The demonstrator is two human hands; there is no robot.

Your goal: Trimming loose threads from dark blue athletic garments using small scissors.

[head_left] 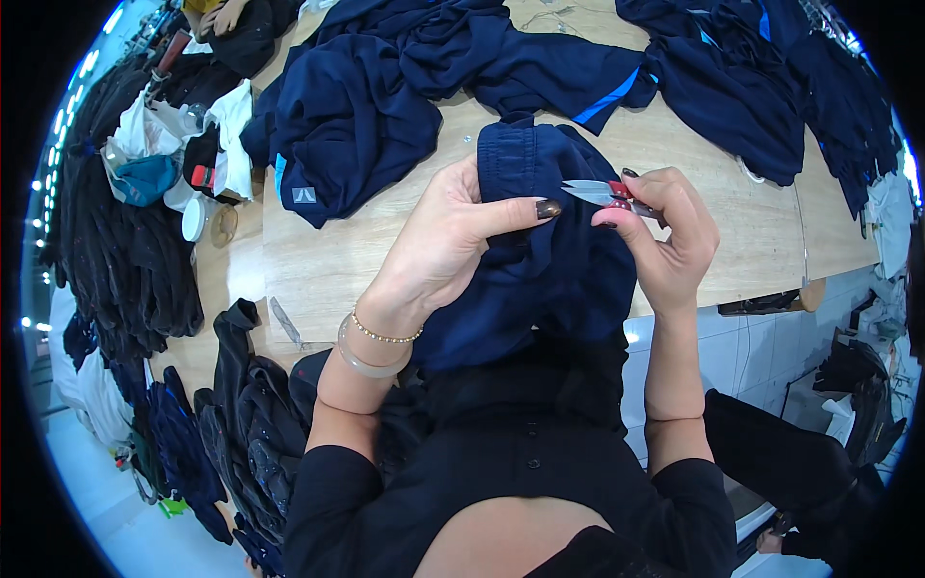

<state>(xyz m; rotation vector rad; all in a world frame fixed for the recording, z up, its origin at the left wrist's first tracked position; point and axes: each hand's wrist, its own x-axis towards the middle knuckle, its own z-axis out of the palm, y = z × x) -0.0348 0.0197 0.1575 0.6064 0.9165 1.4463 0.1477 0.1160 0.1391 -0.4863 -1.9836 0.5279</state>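
Here, at frame centre, the left hand (443, 241) grips the navy garment (540, 270) while the right hand (665, 241) holds thread snips (597, 193) closed-fisted, apparently mid-trim; the next cut needs taut fabric.

Not much room on this worktop (318, 279). Bare wood shows just left of the left hand (438, 246) and in a strip to the right, past the right hand (670, 236). The far side is blocked by heaped navy garments (385, 106), with more at far right (761, 87). Dark clothing piles (125, 250) and a clutter of bags (164, 154) wall off the left edge.
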